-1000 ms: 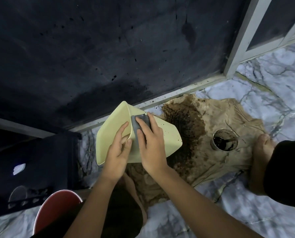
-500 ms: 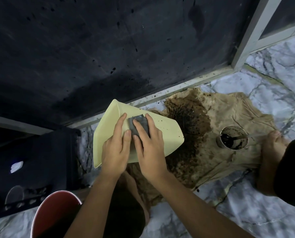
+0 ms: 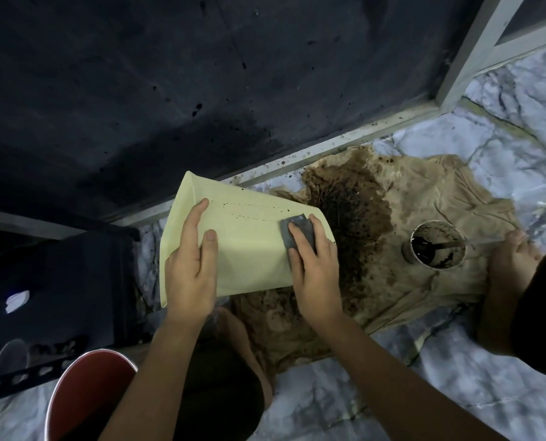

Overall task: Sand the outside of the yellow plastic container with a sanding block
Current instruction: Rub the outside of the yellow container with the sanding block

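Left hand (image 3: 190,272) steadies the yellow container (image 3: 249,246), fingers flat, while right hand (image 3: 316,268) presses the sanding block (image 3: 297,230) against it.

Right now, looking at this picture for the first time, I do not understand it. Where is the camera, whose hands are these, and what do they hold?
No machine is here. The camera sits on a person's head and looks down at their own two hands. The left hand steadies a yellow container, which lies tilted on its side. The right hand presses a grey sanding block against its outer wall. Below lies a stained brown cloth on a marble floor. On the cloth stands a small cup of dark liquid. A red bucket is at the lower left.
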